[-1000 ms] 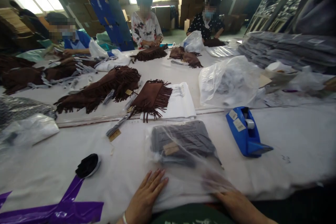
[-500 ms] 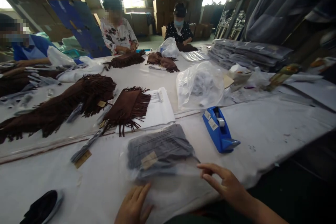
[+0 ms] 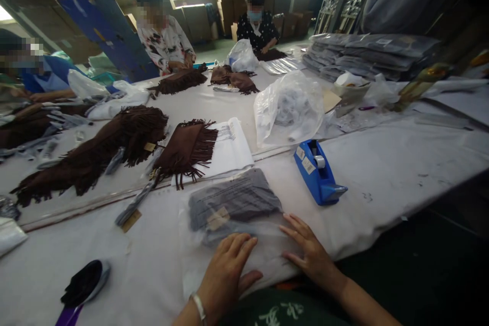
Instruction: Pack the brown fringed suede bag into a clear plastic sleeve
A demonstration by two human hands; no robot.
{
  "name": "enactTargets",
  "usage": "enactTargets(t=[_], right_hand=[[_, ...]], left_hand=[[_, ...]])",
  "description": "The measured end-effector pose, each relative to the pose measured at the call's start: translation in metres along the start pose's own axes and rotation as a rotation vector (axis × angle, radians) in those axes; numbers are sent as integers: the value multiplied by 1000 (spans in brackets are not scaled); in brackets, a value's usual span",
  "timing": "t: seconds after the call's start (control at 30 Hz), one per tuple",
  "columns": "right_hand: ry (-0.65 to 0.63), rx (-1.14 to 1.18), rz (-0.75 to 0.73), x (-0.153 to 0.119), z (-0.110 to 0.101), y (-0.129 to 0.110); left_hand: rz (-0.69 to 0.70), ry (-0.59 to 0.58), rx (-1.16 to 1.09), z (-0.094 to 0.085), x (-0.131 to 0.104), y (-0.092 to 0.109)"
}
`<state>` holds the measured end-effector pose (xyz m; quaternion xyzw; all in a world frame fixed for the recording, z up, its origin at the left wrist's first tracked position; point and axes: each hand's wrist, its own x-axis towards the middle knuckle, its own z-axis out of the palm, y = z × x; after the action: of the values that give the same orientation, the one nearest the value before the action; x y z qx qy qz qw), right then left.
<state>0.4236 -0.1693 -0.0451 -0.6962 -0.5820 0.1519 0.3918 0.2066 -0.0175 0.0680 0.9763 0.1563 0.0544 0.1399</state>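
A clear plastic bag (image 3: 267, 244) lies flat on the table in front of me, with a folded dark grey fabric piece (image 3: 244, 198) inside and a tan tag (image 3: 218, 218) showing through. My left hand (image 3: 231, 267) rests on the bag's lower part, palm down, its fingers stretched out and its thumb apart. At the bag's right edge my right hand (image 3: 307, 249) lies with its fingers spread. Neither hand grips anything. Right of the bag stands a blue tape dispenser (image 3: 319, 173). A brown fringed fabric (image 3: 187, 147) lies folded beyond the bag, partly on a white plastic bag (image 3: 237, 145).
More brown fringed fabric (image 3: 99, 155) spreads over the left side. A large clear bag of crumpled plastic (image 3: 290, 107) sits behind the dispenser. A black object with a purple handle (image 3: 86, 285) lies at front left. Grey packages (image 3: 370, 56) are stacked at back right; several co-workers sit opposite.
My left hand has moved up and right onto the bag. My right hand has shifted slightly left, its fingers now spread on the bag's edge. The view has tilted down.
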Motion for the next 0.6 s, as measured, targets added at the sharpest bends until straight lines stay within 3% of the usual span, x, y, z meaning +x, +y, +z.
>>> enactTargets(t=[0.1, 0.17, 0.3, 0.37, 0.43, 0.5, 0.53, 0.6], right_hand=[[-93, -35, -43, -1, -3, 0], [-77, -41, -22, 0, -4, -1], [51, 13, 33, 3, 1, -3], [150, 130, 58, 3, 3, -3], [246, 281, 94, 3, 5, -1], [290, 393, 124, 3, 7, 4], [304, 413, 134, 3, 9, 7], [335, 394, 147, 3, 13, 13]], left_hand=[[-49, -147, 82, 28, 17, 3], [-88, -116, 58, 35, 23, 1], [-107, 180, -124, 12, 27, 10], [-9, 288, -141, -6, 28, 26], [213, 213, -135, -15, 29, 45], [403, 2, -123, -10, 33, 60], [423, -97, -95, -2, 36, 65], [281, -196, 9, 22, 46, 67]])
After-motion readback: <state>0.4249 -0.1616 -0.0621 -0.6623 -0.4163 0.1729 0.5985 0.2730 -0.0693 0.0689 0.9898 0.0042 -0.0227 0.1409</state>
